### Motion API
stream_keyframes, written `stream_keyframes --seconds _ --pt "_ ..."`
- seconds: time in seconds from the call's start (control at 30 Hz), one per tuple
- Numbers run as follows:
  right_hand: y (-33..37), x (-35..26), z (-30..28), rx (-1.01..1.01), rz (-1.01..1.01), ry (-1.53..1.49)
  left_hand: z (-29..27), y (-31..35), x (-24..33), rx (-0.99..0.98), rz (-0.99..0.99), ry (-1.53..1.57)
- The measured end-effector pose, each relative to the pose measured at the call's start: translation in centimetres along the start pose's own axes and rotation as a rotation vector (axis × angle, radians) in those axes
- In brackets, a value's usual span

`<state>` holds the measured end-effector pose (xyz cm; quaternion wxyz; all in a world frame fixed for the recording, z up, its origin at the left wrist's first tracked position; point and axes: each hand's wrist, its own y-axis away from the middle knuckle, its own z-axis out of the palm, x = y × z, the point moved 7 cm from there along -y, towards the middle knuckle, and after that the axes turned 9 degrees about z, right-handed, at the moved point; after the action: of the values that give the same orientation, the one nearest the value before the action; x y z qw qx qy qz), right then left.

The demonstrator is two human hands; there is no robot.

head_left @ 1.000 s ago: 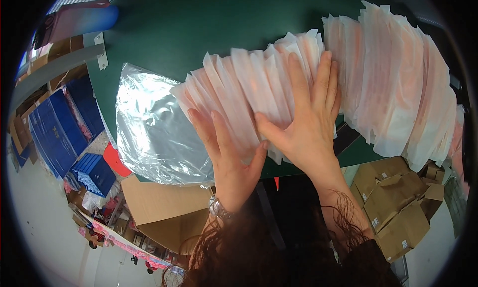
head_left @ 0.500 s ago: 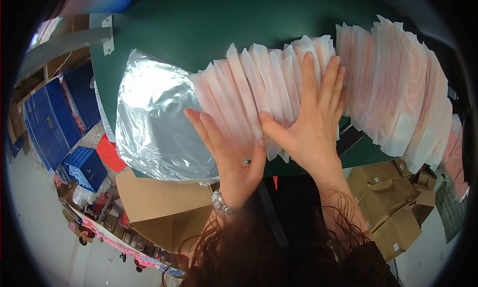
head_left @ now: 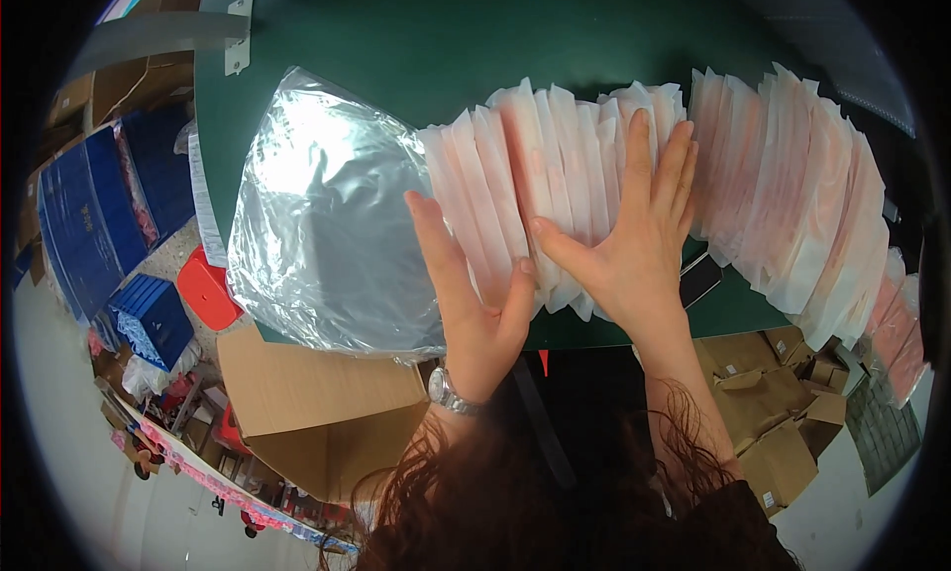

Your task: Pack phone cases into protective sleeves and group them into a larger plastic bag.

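Note:
A row of thin white translucent packets (head_left: 560,165) with pinkish contents stands on edge on the green table (head_left: 475,26). My left hand (head_left: 480,309) is at the row's left end, fingers stretched and thumb apart, against the packets. Over the right part of the row my right hand (head_left: 634,254) lies with fingers spread and its thumb pointing left. A second row of similar packets (head_left: 792,185) leans in a curve to the right of it. Beside my left hand lies a large clear, shiny plastic bag (head_left: 332,224), flat on the table.
An opened cardboard box (head_left: 317,393) stands below the table's front edge, with more brown cartons (head_left: 763,403) at right. A dark flat object (head_left: 701,279) lies between the rows. Blue bins (head_left: 149,318) and a red stool (head_left: 206,289) stand at left.
My left hand has shifted right, and the left end of the row is pressed closer together. My right hand keeps its place on the packets. The view has moved slightly.

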<state>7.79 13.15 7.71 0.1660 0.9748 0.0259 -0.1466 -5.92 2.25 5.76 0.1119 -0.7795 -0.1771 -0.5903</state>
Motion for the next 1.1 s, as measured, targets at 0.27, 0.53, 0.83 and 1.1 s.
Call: stream_keyframes --seconds 0.27,0.53,0.83,1.1 --pt "-0.1 -0.2 -0.1 0.023 -0.012 0.001 -0.1 -0.5 -1.6 0.035 -0.203 0.334" --pt "-0.1 0.0 0.1 0.021 -0.006 0.007 -0.9 -0.4 -2.1 0.109 -0.160 0.258" --pt "0.0 -0.1 0.1 0.031 -0.023 -0.005 -1.3 -0.8 -1.6 0.096 -0.158 0.137" --pt "0.0 0.0 0.1 0.024 -0.012 0.007 -0.6 -1.1 -1.2 0.097 -0.167 0.216"
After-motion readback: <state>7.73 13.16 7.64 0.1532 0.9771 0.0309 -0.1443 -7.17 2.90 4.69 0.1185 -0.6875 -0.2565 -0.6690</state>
